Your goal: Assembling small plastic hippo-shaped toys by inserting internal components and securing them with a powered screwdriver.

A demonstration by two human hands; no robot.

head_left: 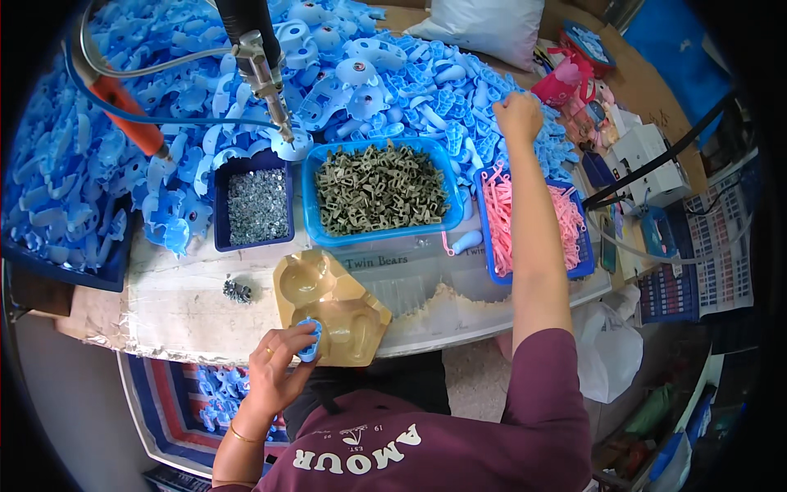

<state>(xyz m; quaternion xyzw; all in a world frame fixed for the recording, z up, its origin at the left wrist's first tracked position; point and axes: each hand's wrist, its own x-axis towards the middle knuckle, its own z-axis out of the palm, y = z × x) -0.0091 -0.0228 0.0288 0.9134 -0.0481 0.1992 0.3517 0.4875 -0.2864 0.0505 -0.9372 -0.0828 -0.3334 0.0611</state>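
Note:
My left hand (279,367) is closed around a small blue plastic part (309,341), holding it at the lower left edge of a tan moulded block (348,310) with rounded hollows. My right arm stretches far forward over a blue tray of pink plastic strips (500,215). At its end, my right hand (519,119) is at the right side of a large heap of blue plastic parts (447,78). Its fingers are curled, and whatever they grip is hidden behind the hand.
A blue tub of metal clips (381,190) and a navy box of screws (257,207) stand behind the block. An orange-handled tool (123,115) and a black-and-metal driver (261,70) hang above the heap. A small dark metal cluster (237,289) lies left of the block.

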